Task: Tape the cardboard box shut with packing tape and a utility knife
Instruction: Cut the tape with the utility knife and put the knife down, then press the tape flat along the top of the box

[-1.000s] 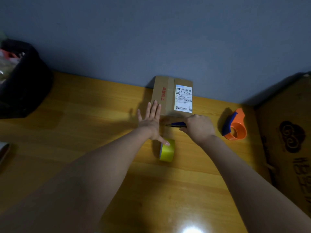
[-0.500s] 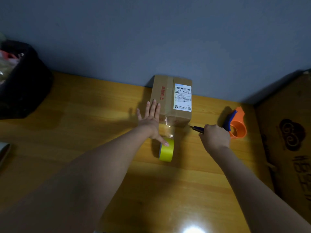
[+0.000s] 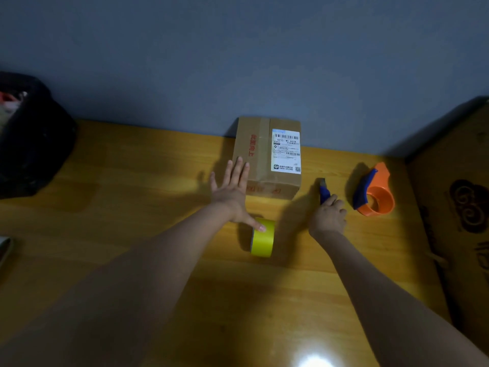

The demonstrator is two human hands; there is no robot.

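Cardboard box (image 3: 260,154) sits at the far edge of the wood surface (image 3: 132,181), up against the grey wall. Flaps are down, a clear-ish tape strip runs along the centre seam of the top, white shipping label (image 3: 286,150) on its right half, red print on the left half and the front face.

Yellow tape roll (image 3: 262,237) stands on edge just in front of the box, not touching it.

Left hand (image 3: 232,193): flat, fingers spread, fingertips at the box's front-left corner, thumb stretched back onto the top of the roll. Gripping nothing.

Right hand (image 3: 328,217): curled closed around the blue utility knife (image 3: 324,191), to the right of the box and clear of it, knife tip pointing away from the person. Can't tell if the blade is out.

Orange tape dispenser (image 3: 375,193) with a blue handle lies near the knife, further right. Dark bin (image 3: 31,139) far left, big cardboard panel (image 3: 460,207) at the right edge.
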